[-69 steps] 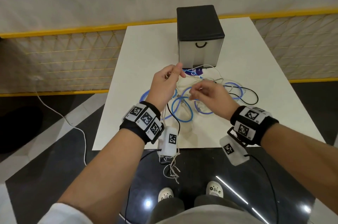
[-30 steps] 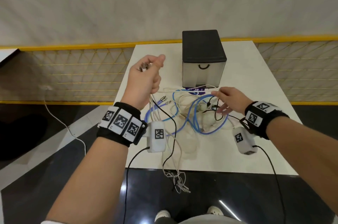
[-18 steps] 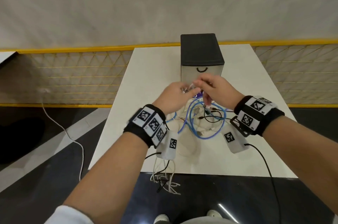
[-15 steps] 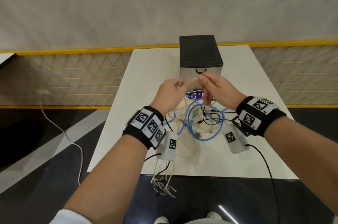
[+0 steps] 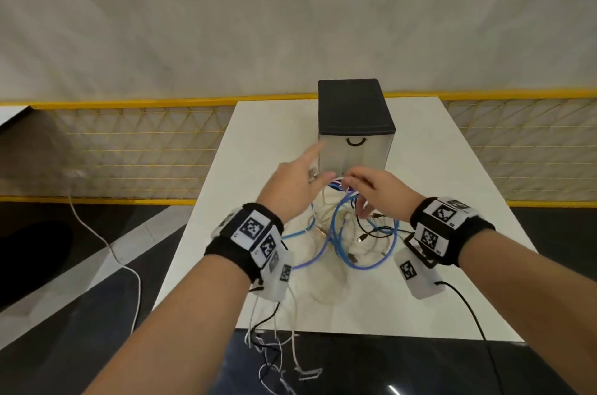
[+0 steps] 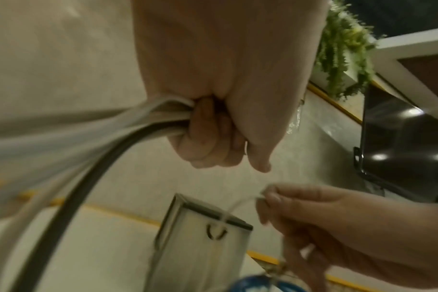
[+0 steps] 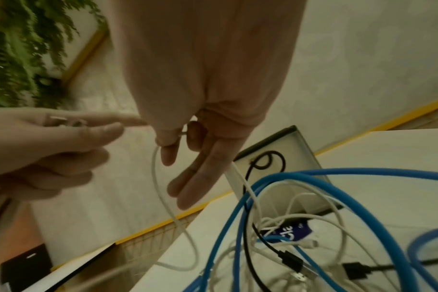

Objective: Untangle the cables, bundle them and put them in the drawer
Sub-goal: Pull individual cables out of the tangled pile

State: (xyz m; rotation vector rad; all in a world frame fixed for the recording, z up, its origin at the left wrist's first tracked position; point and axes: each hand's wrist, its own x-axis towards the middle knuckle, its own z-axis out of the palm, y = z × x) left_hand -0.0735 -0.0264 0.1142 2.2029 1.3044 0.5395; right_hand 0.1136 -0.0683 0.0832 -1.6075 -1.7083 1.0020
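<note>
A tangle of blue, white and black cables (image 5: pixel 350 243) lies on the white table (image 5: pixel 452 201) in front of a small closed drawer box (image 5: pixel 355 123) with a black handle. My left hand (image 5: pixel 303 180) is raised over the tangle. It grips a bunch of white and black cables (image 6: pixel 160 114) in its curled fingers, with the index finger stretched toward the box. My right hand (image 5: pixel 365 188), close beside it, pinches a thin white cable (image 7: pixel 158 177) between thumb and forefinger, other fingers loose. A blue cable (image 7: pixel 275 177) loops below it.
Loose cable ends (image 5: pixel 274 349) hang off the table's front edge. A small blue label (image 7: pixel 291 233) lies under the tangle by the box. A yellow mesh fence (image 5: pixel 129 149) runs behind and beside the table. A white cord (image 5: pixel 106 249) trails on the floor at left.
My left hand came down from high on the left with its cables and met the right hand before the drawer box. The right hand rose from the tangle, pinching the white cable.
</note>
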